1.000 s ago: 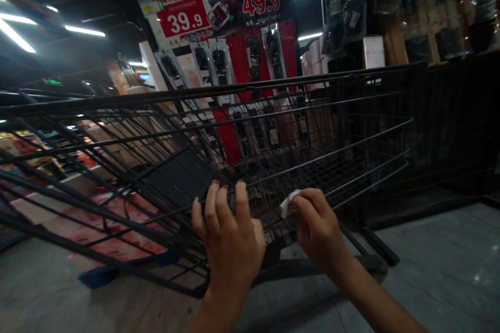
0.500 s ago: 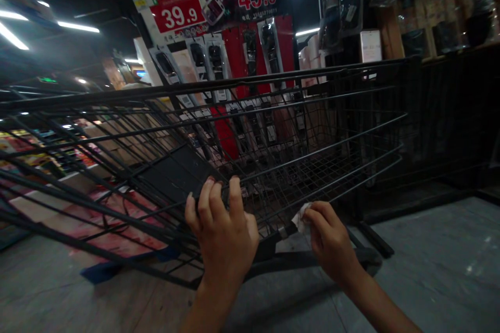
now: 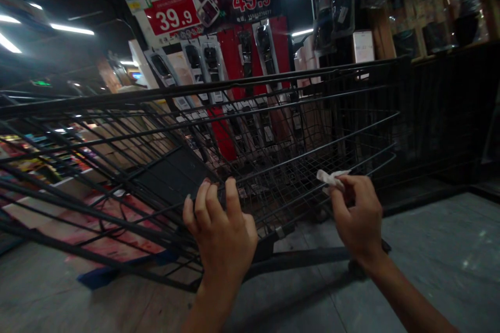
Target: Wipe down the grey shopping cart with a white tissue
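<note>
A dark wire shopping cart (image 3: pixel 234 84) stretches across the view, side-on to me. My left hand (image 3: pixel 223 231) has its fingers hooked over the wires low on the cart's near side. In the fingertips of my right hand (image 3: pixel 358 218) is a crumpled white tissue (image 3: pixel 332 179), in front of the lower right part of the basket. I cannot tell whether the tissue touches the wires. Inside the basket, a dark flat panel (image 3: pixel 172 174) shows behind the left-hand wires.
Behind the cart, a red-backed rack holds packaged belts (image 3: pixel 265 47) under a price sign (image 3: pixel 175 13). More packaged goods (image 3: pixel 425 26) hang at the upper right. Pink packs sit on a blue base (image 3: pixel 96 277) beyond the cart. Grey tiled floor (image 3: pixel 441 265) lies to the right.
My right hand has moved up and to the right with the tissue, off the lower frame of the cart. The left hand keeps its hold on the wires.
</note>
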`<state>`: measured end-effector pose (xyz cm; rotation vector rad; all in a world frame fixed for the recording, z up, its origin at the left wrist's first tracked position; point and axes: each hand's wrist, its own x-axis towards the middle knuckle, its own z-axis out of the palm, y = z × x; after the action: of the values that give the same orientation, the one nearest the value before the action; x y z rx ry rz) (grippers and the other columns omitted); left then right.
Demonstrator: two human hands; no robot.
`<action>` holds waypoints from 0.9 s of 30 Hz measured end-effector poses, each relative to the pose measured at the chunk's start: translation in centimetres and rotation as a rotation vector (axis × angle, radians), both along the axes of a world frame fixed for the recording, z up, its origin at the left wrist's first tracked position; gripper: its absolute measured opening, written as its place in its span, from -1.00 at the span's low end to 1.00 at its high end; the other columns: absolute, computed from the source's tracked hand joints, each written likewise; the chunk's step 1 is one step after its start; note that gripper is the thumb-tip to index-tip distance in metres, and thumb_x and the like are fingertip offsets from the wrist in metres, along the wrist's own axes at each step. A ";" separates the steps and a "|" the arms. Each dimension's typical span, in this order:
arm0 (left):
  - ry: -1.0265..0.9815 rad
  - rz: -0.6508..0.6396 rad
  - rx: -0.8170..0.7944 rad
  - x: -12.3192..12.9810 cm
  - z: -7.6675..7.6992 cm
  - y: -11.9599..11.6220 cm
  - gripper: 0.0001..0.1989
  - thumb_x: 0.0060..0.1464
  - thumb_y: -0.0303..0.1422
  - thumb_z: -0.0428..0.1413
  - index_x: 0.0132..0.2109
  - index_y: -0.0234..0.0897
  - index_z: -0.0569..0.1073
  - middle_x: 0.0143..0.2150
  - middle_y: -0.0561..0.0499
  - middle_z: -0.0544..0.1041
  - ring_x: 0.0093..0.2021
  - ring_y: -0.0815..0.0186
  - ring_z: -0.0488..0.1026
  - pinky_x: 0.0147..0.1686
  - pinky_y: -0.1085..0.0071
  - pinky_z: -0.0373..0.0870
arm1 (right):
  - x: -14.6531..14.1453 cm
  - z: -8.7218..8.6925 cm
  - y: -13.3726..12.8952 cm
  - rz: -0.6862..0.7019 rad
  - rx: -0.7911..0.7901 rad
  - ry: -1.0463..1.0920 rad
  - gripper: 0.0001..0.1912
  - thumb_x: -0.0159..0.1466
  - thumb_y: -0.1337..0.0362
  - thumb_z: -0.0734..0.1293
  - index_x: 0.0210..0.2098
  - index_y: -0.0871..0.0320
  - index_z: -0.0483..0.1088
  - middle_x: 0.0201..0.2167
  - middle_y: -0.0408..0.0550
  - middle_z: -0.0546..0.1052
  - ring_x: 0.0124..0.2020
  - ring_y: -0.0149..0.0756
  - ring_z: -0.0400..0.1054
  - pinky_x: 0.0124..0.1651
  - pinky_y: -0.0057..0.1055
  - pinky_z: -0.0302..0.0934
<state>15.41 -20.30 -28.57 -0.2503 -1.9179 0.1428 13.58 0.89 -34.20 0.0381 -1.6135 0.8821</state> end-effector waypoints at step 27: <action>0.012 0.070 -0.114 0.4 0.5 -0.2 -0.45 0.00 -0.47 0.04 0.18 -0.44 0.23 0.06 -0.31 0.27 0.18 -0.08 0.20 0.18 -0.10 0.15 | -2.8 -2.5 0.7 -0.077 0.123 0.057 -0.78 0.23 0.49 0.14 -0.20 0.13 0.31 -0.28 -0.01 0.36 -0.24 -0.23 0.31 -0.19 -0.26 0.28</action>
<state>15.86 -20.52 -28.03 -0.2582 -1.9100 0.3000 10.74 1.55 -36.68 0.0854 -1.6038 0.7157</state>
